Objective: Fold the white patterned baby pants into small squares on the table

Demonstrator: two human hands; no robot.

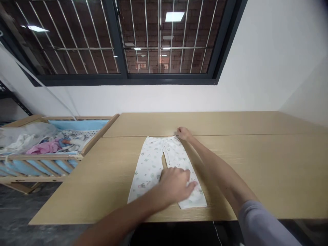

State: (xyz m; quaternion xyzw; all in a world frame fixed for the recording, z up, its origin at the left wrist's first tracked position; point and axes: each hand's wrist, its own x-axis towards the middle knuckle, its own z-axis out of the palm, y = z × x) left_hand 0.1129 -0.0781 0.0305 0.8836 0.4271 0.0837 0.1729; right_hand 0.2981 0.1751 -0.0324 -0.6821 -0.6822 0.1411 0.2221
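Our left hand (174, 187) lies open, palm down, on the legs of the white printed baby trousers (151, 171), which are spread flat on a pale wooden table (256, 171). Our right hand (183, 133) curls at the waistband corner, its grip unclear. Beside the table, a slatted wooden cot (99, 133) holds heaped clothes (48, 145).

White trousers (147, 167) partly under left hand (174, 186)
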